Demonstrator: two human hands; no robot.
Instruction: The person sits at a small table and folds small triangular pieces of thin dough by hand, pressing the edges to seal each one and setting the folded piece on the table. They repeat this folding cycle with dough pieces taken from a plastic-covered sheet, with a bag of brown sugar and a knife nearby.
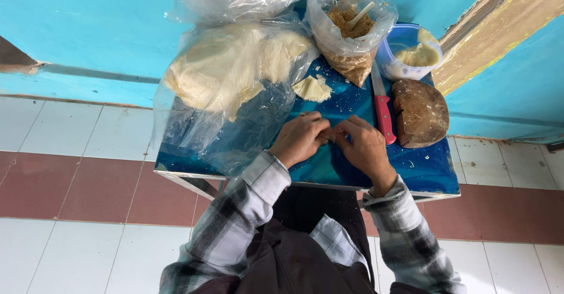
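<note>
Your left hand point(301, 137) and right hand point(363, 147) meet fingertip to fingertip on the glossy blue table point(435, 173), fingers curled narrow; what they pinch is hidden. Just beyond lies a pale dough scrap point(312, 88), beside a crinkled plastic bag of soft dough point(229, 70), a red-handled knife point(382, 107) and a rough brown block point(420, 113).

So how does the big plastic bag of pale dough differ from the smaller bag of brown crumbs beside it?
The dough bag is far larger, lies slumped flat across the blue table, and holds pale cream sheets. The crumb bag is small, stands upright with its mouth open, holds brown crumbs, and has a pale utensil sticking out. Both are clear plastic.
</note>
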